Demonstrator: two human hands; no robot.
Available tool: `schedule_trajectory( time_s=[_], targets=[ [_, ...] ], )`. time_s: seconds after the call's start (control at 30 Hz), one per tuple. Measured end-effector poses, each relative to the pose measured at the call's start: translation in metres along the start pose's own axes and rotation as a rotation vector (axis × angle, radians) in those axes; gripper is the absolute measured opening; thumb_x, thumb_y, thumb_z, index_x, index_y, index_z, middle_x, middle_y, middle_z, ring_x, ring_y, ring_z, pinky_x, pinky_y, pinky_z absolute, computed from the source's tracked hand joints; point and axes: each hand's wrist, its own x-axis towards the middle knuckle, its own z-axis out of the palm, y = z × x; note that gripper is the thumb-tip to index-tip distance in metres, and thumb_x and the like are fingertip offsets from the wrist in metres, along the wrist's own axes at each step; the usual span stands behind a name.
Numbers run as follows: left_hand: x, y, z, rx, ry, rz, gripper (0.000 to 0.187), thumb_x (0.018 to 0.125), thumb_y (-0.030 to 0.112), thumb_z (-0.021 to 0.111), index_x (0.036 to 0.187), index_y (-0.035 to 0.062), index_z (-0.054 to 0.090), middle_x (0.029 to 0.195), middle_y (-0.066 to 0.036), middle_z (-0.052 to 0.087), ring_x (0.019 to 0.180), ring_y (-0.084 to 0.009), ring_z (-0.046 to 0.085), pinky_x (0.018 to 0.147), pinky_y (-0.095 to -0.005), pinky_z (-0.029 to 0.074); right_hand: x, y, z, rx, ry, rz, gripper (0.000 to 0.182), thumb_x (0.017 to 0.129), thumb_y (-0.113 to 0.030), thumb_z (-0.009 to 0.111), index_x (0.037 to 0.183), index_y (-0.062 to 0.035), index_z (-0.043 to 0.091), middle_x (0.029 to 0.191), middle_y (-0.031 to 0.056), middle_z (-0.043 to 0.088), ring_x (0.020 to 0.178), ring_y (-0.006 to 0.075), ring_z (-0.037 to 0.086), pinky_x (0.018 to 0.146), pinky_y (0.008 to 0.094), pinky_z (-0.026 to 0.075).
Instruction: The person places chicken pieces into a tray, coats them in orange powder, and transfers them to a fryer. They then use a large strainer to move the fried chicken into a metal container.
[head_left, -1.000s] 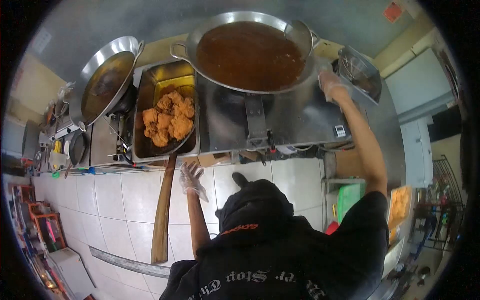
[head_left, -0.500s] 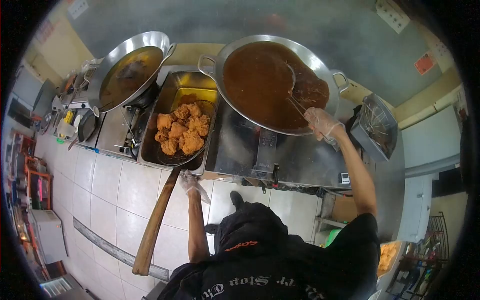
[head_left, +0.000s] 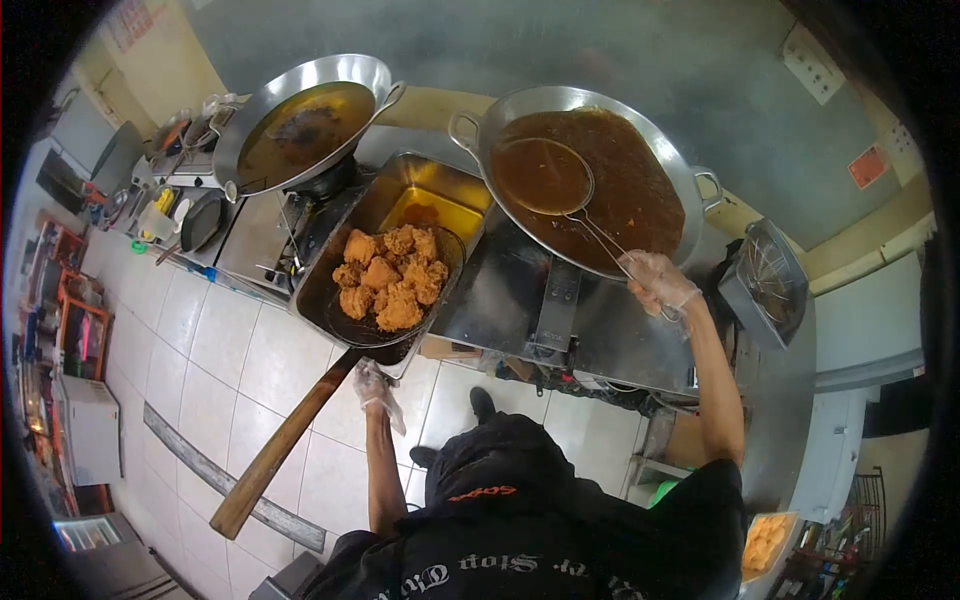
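My right hand (head_left: 657, 284), in a clear plastic glove, is closed around the handle of a wire skimmer (head_left: 590, 185). The skimmer's round head dips into brown, foamy oil in the left part of a large wok (head_left: 688, 160). My left hand (head_left: 373, 388), also gloved, is at the near edge of a deep steel pan (head_left: 425, 180), beside the base of a long wooden handle (head_left: 285, 440). Its fingers look closed, but what they grip is hidden. That handle belongs to a wide strainer holding several pieces of fried chicken (head_left: 395, 275) over the pan.
A second wok (head_left: 240, 165) with darker oil stands on a burner at the left. Right of the large wok is a grey bin (head_left: 765, 285) holding a wire tool. A tray of golden food (head_left: 768, 543) sits low at the right. A black frying pan (head_left: 204, 222) lies far left.
The skimmer head has swept from the right side of the large wok to its left side. The view has turned a little, and the pan with the strainer now sits more slanted.
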Motion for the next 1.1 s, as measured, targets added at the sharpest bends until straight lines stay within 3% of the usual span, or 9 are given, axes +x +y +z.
schedule_trajectory(
  time_s=[0.07, 0.5, 0.6, 0.7, 0.77, 0.8, 0.83, 0.87, 1.1],
  targets=[
    [0.002, 0.0, -0.018, -0.054, -0.021, 0.022, 0.008, 0.089, 0.015, 0.046, 0.094, 0.0101, 0.05, 0.067, 0.001, 0.051, 0.047, -0.009, 0.047, 0.036, -0.0235, 0.038, -0.004, 0.013, 0.004, 0.096, -0.02, -0.065, 0.044, 0.086, -0.041, 0.052, 0.112, -0.0058, 0.042, 0.058, -0.0012, 0.041, 0.037, 0.0044, 0.035, 0.032, 0.0199, 0.028],
    [0.048, 0.059, -0.093, 0.045, -0.094, -0.079, 0.011, 0.089, 0.019, 0.043, 0.092, 0.0091, 0.048, 0.054, 0.003, 0.04, 0.039, -0.0095, 0.04, 0.031, -0.0261, 0.04, -0.039, -0.005, 0.06, 0.168, 0.082, -0.171, 0.052, 0.083, -0.044, 0.055, 0.113, -0.0039, 0.042, 0.06, -0.0015, 0.043, 0.039, 0.0044, 0.035, 0.032, 0.019, 0.028],
    [0.059, 0.056, -0.103, -0.021, -0.191, -0.017, 0.017, 0.088, 0.022, 0.046, 0.098, 0.0089, 0.049, 0.06, 0.002, 0.045, 0.043, -0.0102, 0.043, 0.032, -0.0267, 0.04, -0.062, -0.042, 0.093, 0.156, 0.132, -0.182, 0.037, 0.086, -0.04, 0.052, 0.104, -0.0075, 0.046, 0.057, -0.0014, 0.041, 0.037, 0.0055, 0.032, 0.032, 0.0198, 0.027],
    [0.078, 0.044, -0.113, -0.085, -0.275, -0.012, 0.022, 0.088, 0.026, 0.05, 0.102, 0.0089, 0.048, 0.066, 0.001, 0.05, 0.047, -0.0108, 0.047, 0.034, -0.0266, 0.042, -0.079, -0.072, 0.144, -0.046, 0.203, -0.12, 0.034, 0.09, -0.038, 0.045, 0.102, -0.0061, 0.047, 0.057, -0.0001, 0.042, 0.041, 0.0104, 0.04, 0.034, 0.0246, 0.033],
    [0.083, 0.046, -0.113, -0.061, -0.298, -0.044, 0.026, 0.086, 0.029, 0.054, 0.102, 0.009, 0.048, 0.069, 0.0, 0.053, 0.05, -0.0115, 0.05, 0.037, -0.0266, 0.043, -0.081, -0.076, 0.179, -0.506, 0.398, -0.082, 0.03, 0.093, -0.03, 0.034, 0.098, -0.0041, 0.048, 0.061, 0.0085, 0.052, 0.053, 0.0236, 0.054, 0.046, 0.036, 0.045],
    [0.086, 0.046, -0.113, -0.064, -0.298, -0.048, 0.026, 0.086, 0.029, 0.054, 0.102, 0.009, 0.048, 0.069, 0.0, 0.053, 0.05, -0.0115, 0.05, 0.037, -0.0266, 0.043, -0.052, -0.048, 0.181, -0.917, 0.433, -0.143, 0.029, 0.092, -0.018, 0.028, 0.103, 0.0004, 0.048, 0.082, 0.02, 0.06, 0.076, 0.0353, 0.06, 0.067, 0.0433, 0.048],
    [0.088, 0.04, -0.112, -0.087, -0.33, -0.024, 0.026, 0.086, 0.028, 0.055, 0.102, 0.0088, 0.048, 0.071, -0.001, 0.055, 0.051, -0.0119, 0.051, 0.038, -0.0265, 0.043, -0.054, -0.045, 0.204, -1.206, 0.441, -0.347, 0.028, 0.088, -0.008, 0.029, 0.105, 0.003, 0.047, 0.096, 0.0259, 0.056, 0.084, 0.0382, 0.057, 0.073, 0.0436, 0.047],
    [0.09, 0.037, -0.113, -0.11, -0.361, -0.003, 0.026, 0.086, 0.027, 0.055, 0.103, 0.0086, 0.048, 0.073, -0.001, 0.056, 0.053, -0.0123, 0.051, 0.038, -0.0263, 0.043, -0.045, -0.028, 0.213, -1.273, 0.357, -0.56, 0.028, 0.085, -0.004, 0.032, 0.107, 0.0065, 0.046, 0.1, 0.0259, 0.056, 0.085, 0.0359, 0.058, 0.072, 0.0428, 0.048],
    [0.071, 0.068, -0.094, -0.063, -0.264, -0.036, 0.012, 0.089, 0.021, 0.05, 0.092, 0.01, 0.05, 0.07, 0.0, 0.052, 0.054, -0.0106, 0.049, 0.04, -0.0247, 0.041, 0.065, -0.013, 0.248, -1.487, 0.47, -0.217, 0.022, 0.082, -0.008, 0.045, 0.099, 0.0046, 0.051, 0.08, 0.0158, 0.064, 0.077, 0.031, 0.064, 0.058, 0.0396, 0.051]
  ],
)
